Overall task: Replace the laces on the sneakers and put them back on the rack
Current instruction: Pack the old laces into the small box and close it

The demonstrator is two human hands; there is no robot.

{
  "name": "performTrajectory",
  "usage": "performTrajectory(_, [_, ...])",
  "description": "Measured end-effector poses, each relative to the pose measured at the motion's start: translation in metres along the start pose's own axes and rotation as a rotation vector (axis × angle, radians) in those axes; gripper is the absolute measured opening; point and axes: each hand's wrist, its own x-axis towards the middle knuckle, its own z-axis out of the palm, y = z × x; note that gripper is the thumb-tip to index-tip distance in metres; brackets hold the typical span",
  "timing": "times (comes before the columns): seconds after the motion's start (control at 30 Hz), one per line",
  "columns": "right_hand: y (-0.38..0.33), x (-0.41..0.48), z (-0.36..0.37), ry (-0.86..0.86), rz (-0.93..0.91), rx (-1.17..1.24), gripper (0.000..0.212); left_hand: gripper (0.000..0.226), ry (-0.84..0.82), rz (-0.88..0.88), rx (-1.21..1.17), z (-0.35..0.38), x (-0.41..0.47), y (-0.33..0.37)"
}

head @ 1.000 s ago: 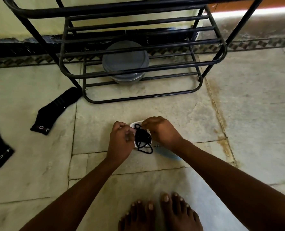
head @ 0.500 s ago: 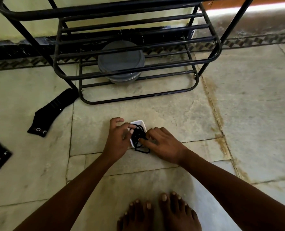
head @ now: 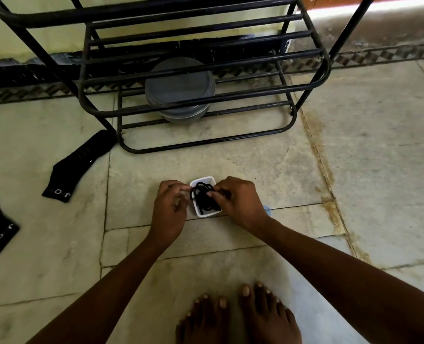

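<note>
Laces (head: 203, 197), black and tangled, are sitting in a small white container (head: 204, 213) on the stone floor (head: 354, 170), in front of the black metal rack (head: 206, 95). Your right hand (head: 238, 202) is pinching a strand over the container, while your left hand (head: 170, 209) is curling its fingertips against the rim. Two black socks (head: 77, 167) are lying well off to your left.

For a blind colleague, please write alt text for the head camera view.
Two bare hands, left hand and right hand, handle a tangle of black laces in a small white container on a stone floor. Behind stands a black metal rack; two black socks lie left.
</note>
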Motion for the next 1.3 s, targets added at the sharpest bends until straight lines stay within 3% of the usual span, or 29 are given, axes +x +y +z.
performTrajectory(0.1, [-0.006,0.018,0.000,-0.069,0.146,-0.158,0.022,0.028,-0.029,-0.024,-0.020,0.000,-0.006,0.003])
performTrajectory(0.23, [-0.017,0.033,-0.004,-0.205,0.190,-0.318,0.018,0.037,-0.042,-0.044,-0.034,0.003,-0.010,0.004])
performTrajectory(0.47, [-0.016,0.034,-0.001,-0.271,0.045,-0.435,0.018,0.057,-0.054,0.004,-0.014,0.001,0.007,0.011])
performTrajectory(0.7, [-0.016,0.026,0.011,-0.358,-0.047,-0.504,0.019,0.020,-0.119,0.166,0.229,0.000,0.021,0.003])
performTrajectory(0.8, [-0.016,0.025,0.012,-0.383,-0.034,-0.472,0.022,0.017,-0.153,0.266,0.267,-0.002,0.018,0.002])
performTrajectory(0.97, [-0.014,0.019,0.009,-0.332,0.001,-0.390,0.021,0.012,-0.223,0.313,0.202,0.001,0.008,0.006])
performTrajectory(1.1, [-0.011,0.007,0.009,-0.164,0.065,-0.286,0.018,0.006,-0.215,0.342,0.346,0.005,0.010,0.008])
performTrajectory(1.2, [-0.008,0.001,0.009,-0.109,0.125,-0.221,0.020,0.021,-0.183,0.301,0.387,0.005,0.015,0.012])
performTrajectory(1.3, [-0.003,-0.003,0.007,-0.070,0.145,-0.158,0.025,0.019,-0.212,0.209,0.409,0.009,0.018,0.015])
